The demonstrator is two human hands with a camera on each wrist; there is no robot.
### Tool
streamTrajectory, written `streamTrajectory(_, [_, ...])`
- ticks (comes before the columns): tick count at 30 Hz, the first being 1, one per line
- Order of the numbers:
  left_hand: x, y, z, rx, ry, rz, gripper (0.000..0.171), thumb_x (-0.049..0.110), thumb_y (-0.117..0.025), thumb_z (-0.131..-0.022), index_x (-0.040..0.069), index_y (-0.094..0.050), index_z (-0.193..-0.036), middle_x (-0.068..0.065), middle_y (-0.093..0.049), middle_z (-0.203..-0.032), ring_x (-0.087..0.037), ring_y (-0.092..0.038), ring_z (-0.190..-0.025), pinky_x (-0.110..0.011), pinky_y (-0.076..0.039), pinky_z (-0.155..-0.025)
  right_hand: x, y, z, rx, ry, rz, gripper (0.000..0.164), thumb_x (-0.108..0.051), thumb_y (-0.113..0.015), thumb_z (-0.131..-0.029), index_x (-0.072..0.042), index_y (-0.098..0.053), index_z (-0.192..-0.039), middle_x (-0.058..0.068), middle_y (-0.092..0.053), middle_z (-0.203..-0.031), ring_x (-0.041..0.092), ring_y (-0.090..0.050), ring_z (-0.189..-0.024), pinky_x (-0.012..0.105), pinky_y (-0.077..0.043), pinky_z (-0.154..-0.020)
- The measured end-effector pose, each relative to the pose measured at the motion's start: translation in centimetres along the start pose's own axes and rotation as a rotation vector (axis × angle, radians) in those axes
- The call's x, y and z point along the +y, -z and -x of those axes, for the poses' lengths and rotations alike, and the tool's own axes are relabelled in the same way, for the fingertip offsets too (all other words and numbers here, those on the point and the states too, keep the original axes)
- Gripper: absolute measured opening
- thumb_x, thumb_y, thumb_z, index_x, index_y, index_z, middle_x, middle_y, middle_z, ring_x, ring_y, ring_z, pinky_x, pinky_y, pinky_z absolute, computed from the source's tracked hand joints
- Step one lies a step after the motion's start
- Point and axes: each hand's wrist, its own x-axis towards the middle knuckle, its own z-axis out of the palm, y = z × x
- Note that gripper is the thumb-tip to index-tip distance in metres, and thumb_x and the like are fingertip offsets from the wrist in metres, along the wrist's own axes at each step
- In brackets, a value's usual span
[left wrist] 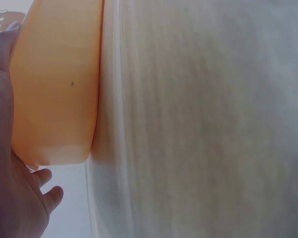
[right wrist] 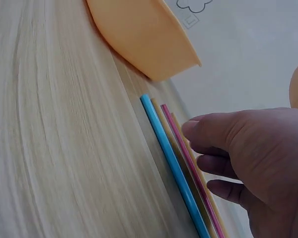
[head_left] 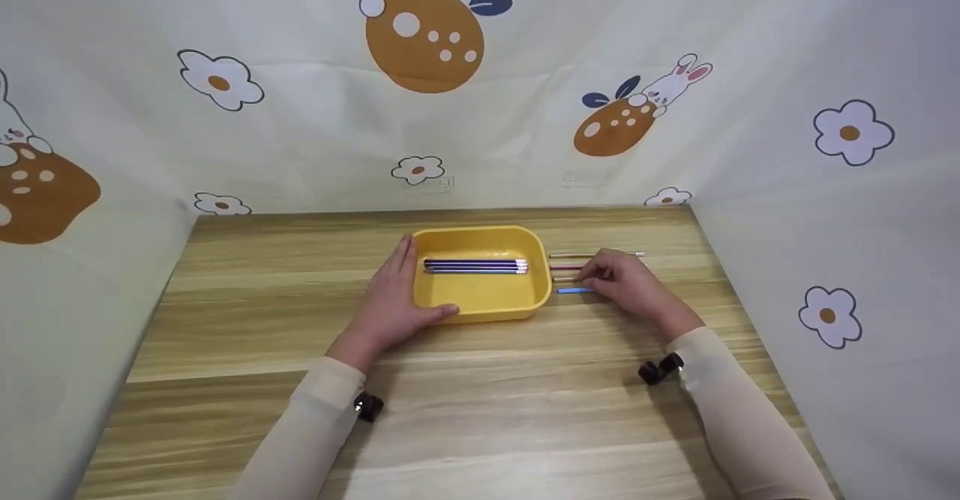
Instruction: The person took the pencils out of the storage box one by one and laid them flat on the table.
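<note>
A yellow plastic box (head_left: 484, 315) stands on the table, with several blue pencils (head_left: 476, 266) lying side by side in it. My left hand (head_left: 386, 301) holds the box at its near left corner, thumb over the near rim and fingers along the left wall. To the right of the box lie a blue pencil (right wrist: 171, 158), a pink pencil (right wrist: 191, 161) and two yellowish pencils, roughly parallel. Over these pencils hovers my right hand (head_left: 626, 282), fingers loosely bent with nothing visible between them. It covers part of the pencils in the head view.
The wood-grain table (head_left: 517, 410) ends at a pale printed cloth (head_left: 502, 132) at the back and both sides. A small black device (head_left: 369, 407) sits at the left wrist, another black device (head_left: 660, 368) at the right.
</note>
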Motion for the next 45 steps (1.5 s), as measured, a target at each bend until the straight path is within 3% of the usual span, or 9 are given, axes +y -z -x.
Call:
streamTrajectory(7, [0.1,0.0,0.1,0.01,-0.015,-0.006,0.141,0.072,-0.087,-0.083,0.0,-0.01,-0.176,-0.018,-0.009,-0.185,-0.039,-0.016,-0.169,-0.056,-0.02,-0.135,-2.0,-1.3,-1.0,0.096,-0.025,-0.035,0.011,-0.007,-0.079,-0.103,-0.005,-0.082,-0.113,0.001,-0.075,-0.106,0.02,-0.064,-0.096,0.029,-0.053,-0.083])
streamTrajectory(13, [0.1,0.0,0.1,0.009,-0.02,-0.006,0.14,0.073,-0.086,-0.084,0.0,-0.01,-0.176,-0.02,-0.01,-0.184,-0.04,-0.015,-0.169,-0.058,-0.02,-0.135,-4.5,-2.5,-2.8,0.115,0.059,-0.047,0.011,-0.007,-0.078,-0.104,-0.006,-0.081,-0.114,-0.001,-0.074,-0.106,0.018,-0.064,-0.098,0.033,-0.052,-0.082])
streamTrajectory(19, [0.0,0.0,0.1,0.003,-0.006,-0.001,0.141,0.073,-0.086,-0.083,0.001,-0.009,-0.177,-0.02,-0.009,-0.184,-0.041,-0.016,-0.169,-0.057,-0.02,-0.135,-7.2,-3.6,-4.7,0.036,0.157,-0.007,0.011,-0.008,-0.074,-0.106,-0.003,-0.08,-0.115,0.002,-0.072,-0.107,0.021,-0.064,-0.101,0.038,-0.051,-0.083])
streamTrajectory(26, [-0.1,0.0,-0.1,0.005,-0.004,-0.01,0.142,0.077,-0.084,-0.082,0.003,-0.008,-0.177,-0.018,-0.009,-0.185,-0.04,-0.018,-0.168,-0.056,-0.021,-0.135,-9.5,-5.3,-6.5,-0.079,0.153,0.02,0.013,-0.011,-0.074,-0.108,-0.006,-0.079,-0.118,0.005,-0.07,-0.114,0.037,-0.066,-0.113,0.056,-0.056,-0.096])
streamTrajectory(29, [0.0,0.1,0.0,-0.005,0.005,-0.008,0.143,0.079,-0.083,-0.082,0.004,-0.007,-0.177,-0.016,-0.007,-0.185,-0.039,-0.017,-0.168,-0.056,-0.021,-0.135,-10.3,-6.2,-7.3,-0.104,0.192,0.082,0.013,-0.01,-0.074,-0.106,-0.002,-0.079,-0.116,0.007,-0.069,-0.112,0.035,-0.065,-0.112,0.054,-0.056,-0.1])
streamTrajectory(34, [0.0,0.2,0.0,0.0,-0.005,-0.006,0.142,0.075,-0.085,-0.083,0.002,-0.007,-0.177,-0.015,-0.007,-0.186,-0.039,-0.018,-0.168,-0.057,-0.023,-0.134,-10.8,-7.5,-8.5,-0.141,0.259,0.194,0.014,-0.009,-0.078,-0.101,0.0,-0.079,-0.112,0.009,-0.068,-0.107,0.027,-0.063,-0.103,0.045,-0.055,-0.095])
streamTrajectory(45, [0.0,-0.1,-0.1,0.0,-0.005,0.002,0.142,0.075,-0.085,-0.083,0.002,-0.008,-0.177,-0.015,-0.006,-0.186,-0.041,-0.018,-0.168,-0.056,-0.023,-0.134,-11.2,-9.4,-10.1,-0.249,0.212,0.248,0.024,-0.007,-0.08,-0.099,0.001,-0.077,-0.121,0.013,-0.071,-0.116,0.029,-0.064,-0.11,0.047,-0.054,-0.103])
